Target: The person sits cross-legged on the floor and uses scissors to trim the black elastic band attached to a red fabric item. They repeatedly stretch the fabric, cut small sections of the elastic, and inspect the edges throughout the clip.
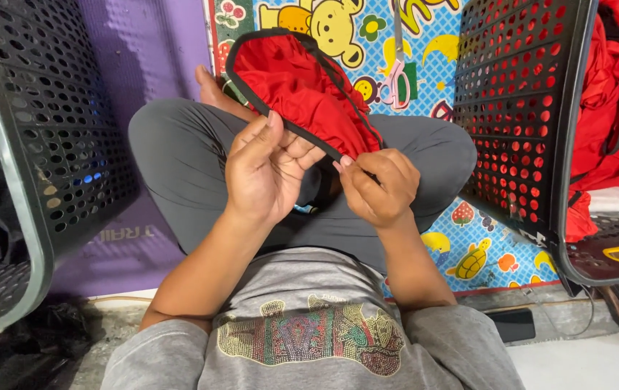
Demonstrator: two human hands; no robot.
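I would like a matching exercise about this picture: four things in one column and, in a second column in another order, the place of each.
Things:
1. red fabric piece with black edging
2. scissors
3. basket with red cloth
4. dark phone

Places:
A. lying on the cartoon play mat
B. held between left hand and right hand
C. on the floor near the right elbow
D. at the person's right side

Pairs: 1-B, 2-A, 3-D, 4-C

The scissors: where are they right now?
In the head view the scissors lie on the cartoon play mat at top centre, beyond the red fabric, just left of the right-hand black basket.
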